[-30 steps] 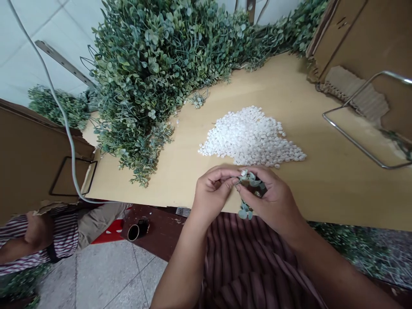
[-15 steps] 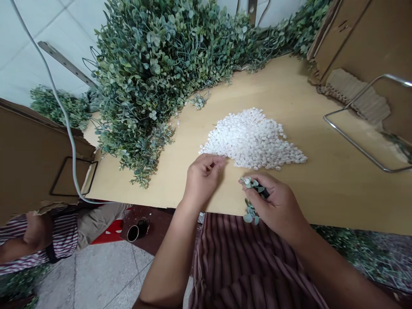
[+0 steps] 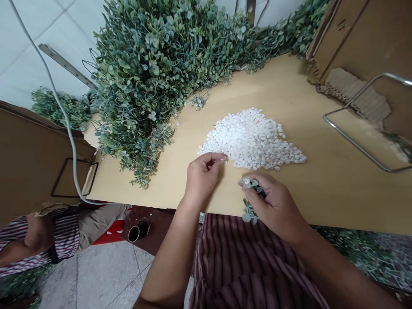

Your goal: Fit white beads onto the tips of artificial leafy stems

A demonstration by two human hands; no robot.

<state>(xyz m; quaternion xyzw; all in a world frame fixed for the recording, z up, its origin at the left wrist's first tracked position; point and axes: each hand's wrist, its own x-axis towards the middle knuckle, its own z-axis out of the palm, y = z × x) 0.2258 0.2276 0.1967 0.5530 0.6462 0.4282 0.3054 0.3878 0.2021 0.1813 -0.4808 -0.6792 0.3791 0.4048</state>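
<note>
My left hand (image 3: 202,174) reaches to the near left edge of a heap of small white plastic pieces (image 3: 252,138) on the pale wooden table (image 3: 322,189), its fingertips pinched together on one of them. My right hand (image 3: 273,202) is closed round a small green artificial leaf sprig (image 3: 249,184), with leaves sticking out at the fingertips and hanging below the hand at the table's front edge.
A big pile of artificial green foliage (image 3: 161,64) covers the table's far left. Cardboard boxes stand at the right (image 3: 363,38) and left (image 3: 28,159). A bent metal rod frame (image 3: 357,137) lies at the right. Another person's arm (image 3: 28,240) shows at lower left.
My left hand left the sprig, moved up and left to the white heap and pinched at its edge. My right hand kept hold of the sprig and barely shifted.
</note>
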